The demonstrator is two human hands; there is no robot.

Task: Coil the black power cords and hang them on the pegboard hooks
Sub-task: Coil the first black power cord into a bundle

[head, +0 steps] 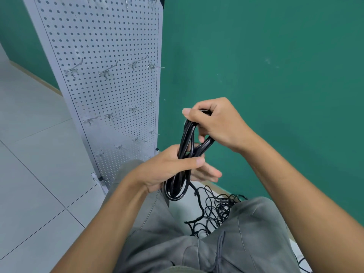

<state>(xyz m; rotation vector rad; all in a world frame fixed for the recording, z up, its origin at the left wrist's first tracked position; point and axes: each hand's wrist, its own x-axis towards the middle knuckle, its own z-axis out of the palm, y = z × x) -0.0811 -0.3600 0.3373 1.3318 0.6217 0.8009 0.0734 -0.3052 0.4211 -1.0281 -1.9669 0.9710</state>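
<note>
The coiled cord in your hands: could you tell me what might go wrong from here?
A tail of the coiled cord runs down toward the tangled cords on the floor, so lifting may drag them. The right hand pinches only the top loop; the loops could spring apart if the left hand loosens.

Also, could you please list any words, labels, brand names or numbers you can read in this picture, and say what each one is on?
None: no readable text anywhere.
The coiled cord held by the left hand and right hand shows no legible marking.
The pegboard, its hooks and the green wall are bare.
</note>
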